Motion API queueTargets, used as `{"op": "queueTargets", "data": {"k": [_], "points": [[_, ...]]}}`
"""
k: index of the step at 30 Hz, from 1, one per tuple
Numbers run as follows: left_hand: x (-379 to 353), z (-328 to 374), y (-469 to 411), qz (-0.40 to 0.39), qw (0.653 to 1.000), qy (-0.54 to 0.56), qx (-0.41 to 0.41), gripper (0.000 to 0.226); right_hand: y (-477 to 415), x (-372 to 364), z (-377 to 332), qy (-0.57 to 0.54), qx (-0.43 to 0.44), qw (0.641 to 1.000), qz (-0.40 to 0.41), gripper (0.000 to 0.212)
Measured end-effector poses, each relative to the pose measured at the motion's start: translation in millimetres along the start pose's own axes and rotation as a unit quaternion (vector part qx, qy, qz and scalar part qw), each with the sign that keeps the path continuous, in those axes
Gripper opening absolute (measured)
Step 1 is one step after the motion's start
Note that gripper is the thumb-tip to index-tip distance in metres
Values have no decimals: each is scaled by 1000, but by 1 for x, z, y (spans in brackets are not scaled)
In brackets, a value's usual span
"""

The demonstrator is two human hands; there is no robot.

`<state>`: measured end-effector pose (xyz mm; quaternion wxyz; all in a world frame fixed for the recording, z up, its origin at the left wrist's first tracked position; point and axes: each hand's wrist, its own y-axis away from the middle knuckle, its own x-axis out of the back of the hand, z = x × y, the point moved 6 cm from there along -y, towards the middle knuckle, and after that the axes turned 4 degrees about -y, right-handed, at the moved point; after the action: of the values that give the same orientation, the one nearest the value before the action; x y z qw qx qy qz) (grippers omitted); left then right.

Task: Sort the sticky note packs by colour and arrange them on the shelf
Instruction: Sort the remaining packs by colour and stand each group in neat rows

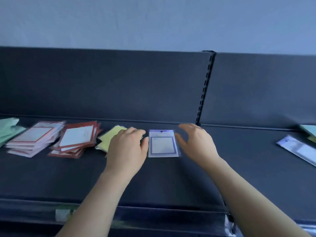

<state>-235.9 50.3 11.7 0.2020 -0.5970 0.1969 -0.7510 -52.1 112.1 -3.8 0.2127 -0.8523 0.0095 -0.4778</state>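
Note:
A blue-bordered sticky note pack (162, 143) lies flat on the dark shelf (171, 177), between my two hands. My left hand (127, 147) rests palm down just left of it, fingertips at its left edge, covering part of a yellow pack pile (109, 137). My right hand (196, 141) hovers to the pack's right with fingers spread and loosely bent, holding nothing. Further left lie a stack of red-bordered packs (77, 139), a stack of pink-bordered packs (34, 138) and green packs (8, 129).
On the right shelf section lie another blue pack (299, 149) and green and yellow packs (310, 131) at the frame edge. A slotted upright (205, 89) divides the dark back panels. A price rail (119, 214) runs along the shelf's front edge.

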Motion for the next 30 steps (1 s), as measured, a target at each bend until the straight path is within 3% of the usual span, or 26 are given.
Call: {"op": "queueTargets", "data": {"k": [6, 13, 17, 21, 25, 30], "points": [[-25, 85, -4, -12, 998, 40, -48, 10, 29, 58, 79, 35, -39, 998, 36, 40], [-67, 215, -4, -71, 989, 109, -74, 29, 60, 131, 199, 72, -108, 990, 53, 35], [-98, 297, -8, -135, 980, 118, -88, 32, 79, 179, 270, 97, -156, 982, 53, 25], [-139, 364, -12, -242, 964, 80, -72, 39, 101, 222, 333, 104, -207, 970, 67, 30], [-172, 410, -17, -316, 947, 42, -37, 67, 119, 247, 381, 109, -249, 961, 52, 32], [-190, 432, -25, -333, 943, -15, 10, 106, 134, 251, 423, 91, -277, 956, 15, 22]]}}
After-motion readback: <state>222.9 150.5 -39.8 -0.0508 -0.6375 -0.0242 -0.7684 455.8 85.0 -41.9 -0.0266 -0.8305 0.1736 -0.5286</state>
